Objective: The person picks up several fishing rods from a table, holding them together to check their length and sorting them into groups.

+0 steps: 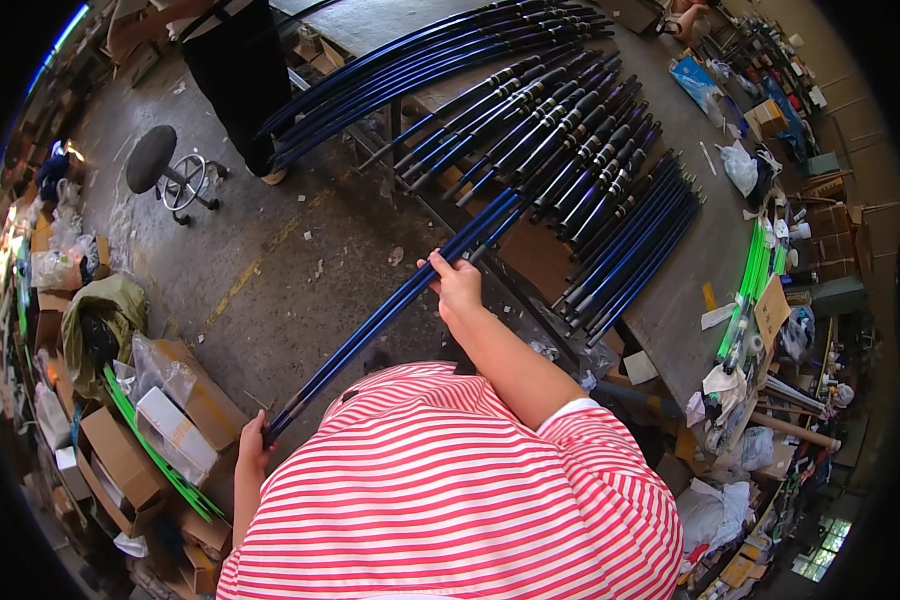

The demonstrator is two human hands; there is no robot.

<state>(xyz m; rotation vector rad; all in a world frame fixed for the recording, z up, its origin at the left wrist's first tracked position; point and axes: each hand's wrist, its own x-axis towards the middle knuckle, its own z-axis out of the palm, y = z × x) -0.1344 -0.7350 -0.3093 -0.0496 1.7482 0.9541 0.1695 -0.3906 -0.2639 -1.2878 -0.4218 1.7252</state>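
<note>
A few long, slim blue fishing rod sections lie slantwise in front of my body, with their far ends reaching over the table's edge. My left hand is wrapped round their near, dark ends at the lower left. Farther up, my right hand grips the same bundle, thumb and fingers closed on it. Just beyond my right hand, many fishing rods with black handles and silvery reel seats are laid out in rows. Another group of blue rod sections rests at the right of them.
The grey worktable stands ahead and right. A round black stool is at the far left, near a standing person in dark clothes. Cardboard boxes and bright green rods crowd the left side; more green rods lie right.
</note>
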